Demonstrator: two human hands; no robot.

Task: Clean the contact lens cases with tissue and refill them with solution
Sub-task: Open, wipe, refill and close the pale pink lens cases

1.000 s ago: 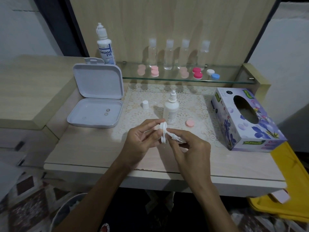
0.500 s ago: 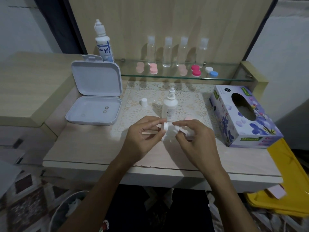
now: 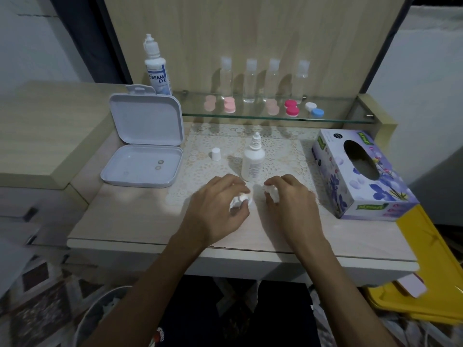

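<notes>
- Both forearms reach forward from the bottom edge and converge over the front of the surface (image 3: 140,221), palms down, backs of the hands toward the camera.
- The left hand (image 3: 215,209) has its fingers curled down around a white contact lens case (image 3: 241,199), held just above or on the surface; which one cannot be told.
- The right hand (image 3: 292,199) has its fingers bent around a crumpled tissue (image 3: 269,190), close beside the case but apart from it.
- Just behind the hands, an uncapped solution bottle (image 3: 252,161) stands upright on a lace mat (image 3: 283,151); its white cap (image 3: 216,154) stands to the left.
- Left, an open white box (image 3: 144,149); right, a tissue box (image 3: 360,176).
- Farther back, a glass shelf (image 3: 335,110) carries more lens cases (image 3: 292,107), clear bottles (image 3: 250,81) and a larger solution bottle (image 3: 156,68).
</notes>
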